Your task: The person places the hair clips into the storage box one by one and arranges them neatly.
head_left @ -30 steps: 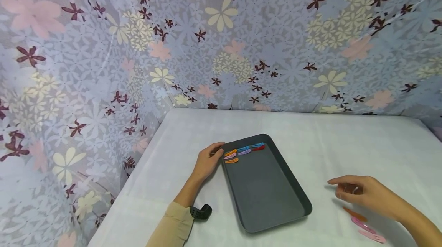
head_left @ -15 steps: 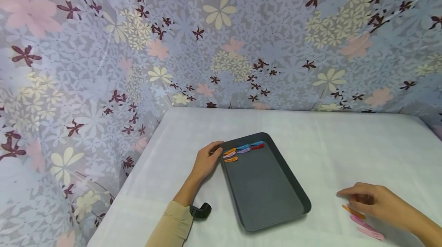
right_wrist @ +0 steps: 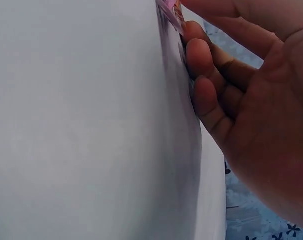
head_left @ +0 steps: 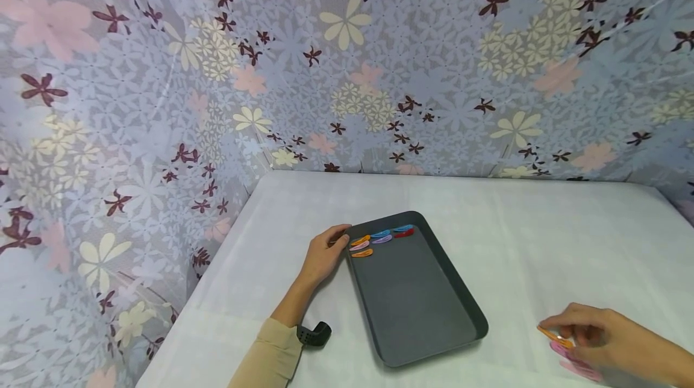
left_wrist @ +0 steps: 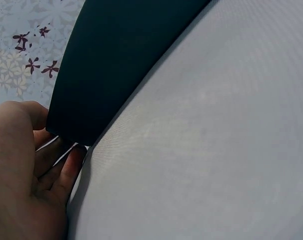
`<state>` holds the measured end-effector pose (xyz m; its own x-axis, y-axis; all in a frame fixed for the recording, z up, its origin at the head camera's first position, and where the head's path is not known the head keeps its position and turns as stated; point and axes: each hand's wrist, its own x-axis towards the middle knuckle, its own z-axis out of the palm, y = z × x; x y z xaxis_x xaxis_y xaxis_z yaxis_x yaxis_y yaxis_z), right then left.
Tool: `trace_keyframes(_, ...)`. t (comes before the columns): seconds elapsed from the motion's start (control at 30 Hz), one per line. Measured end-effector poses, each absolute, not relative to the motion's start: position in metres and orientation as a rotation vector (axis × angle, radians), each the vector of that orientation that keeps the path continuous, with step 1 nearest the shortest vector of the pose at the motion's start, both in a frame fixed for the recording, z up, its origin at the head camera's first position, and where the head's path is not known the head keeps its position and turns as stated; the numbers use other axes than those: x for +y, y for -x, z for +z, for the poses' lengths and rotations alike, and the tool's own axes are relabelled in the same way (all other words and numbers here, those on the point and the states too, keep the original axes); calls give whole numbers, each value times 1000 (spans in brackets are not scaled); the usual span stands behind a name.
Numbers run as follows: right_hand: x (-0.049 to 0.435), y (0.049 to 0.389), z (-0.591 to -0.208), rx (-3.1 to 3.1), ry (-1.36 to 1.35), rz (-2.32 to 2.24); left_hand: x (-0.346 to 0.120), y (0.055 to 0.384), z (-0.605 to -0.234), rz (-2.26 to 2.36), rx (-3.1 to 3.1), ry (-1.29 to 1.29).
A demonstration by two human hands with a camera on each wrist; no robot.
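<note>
A dark grey baking tray (head_left: 417,303) lies at an angle on the white-covered table. At its far left corner my left hand (head_left: 324,255) grips the rim; the left wrist view shows the thumb and fingers either side of the tray wall (left_wrist: 99,65). My right hand (head_left: 607,337) is at the lower right, over an orange snap hair clip (head_left: 558,338). Its index fingertip touches the clip's far end, and the thumb is near the other end, with a gap between them. A bright pink clip (head_left: 561,350) and a light pink clip (head_left: 581,371) lie beside it, partly hidden by the hand.
Several hair clips sit inside the tray's far end: orange clips (head_left: 362,253), a pink one (head_left: 359,246), blue ones (head_left: 381,234), a lilac one (head_left: 382,239) and a red one (head_left: 403,233). Flower-patterned cloth (head_left: 347,75) hangs behind and left of the table.
My right hand has moved right and nearer, down onto the orange clip. The left hand and the tray have stayed where they were; the clips have not visibly shifted.
</note>
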<state>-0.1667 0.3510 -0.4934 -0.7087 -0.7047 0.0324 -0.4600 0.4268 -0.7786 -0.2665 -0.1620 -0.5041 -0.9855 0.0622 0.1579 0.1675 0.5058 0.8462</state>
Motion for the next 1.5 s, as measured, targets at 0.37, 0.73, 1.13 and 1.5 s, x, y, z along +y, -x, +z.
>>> trace_keyframes(0.37,350,166,-493,2438,952,-1151,-161,269,-504,-1500,-2619,223)
trace_keyframes(0.73,350,163,-493,2518,891,-1115,-161,268,-502,-1487,-2616,227)
trace_keyframes(1.13,348,160,-495,2493,938,-1163,-161,267,-506,-1507,-2625,222)
trace_keyframes(1.5,344,161,-498,2578,1046,-1219,-161,264,-503,-1504,-2632,208)
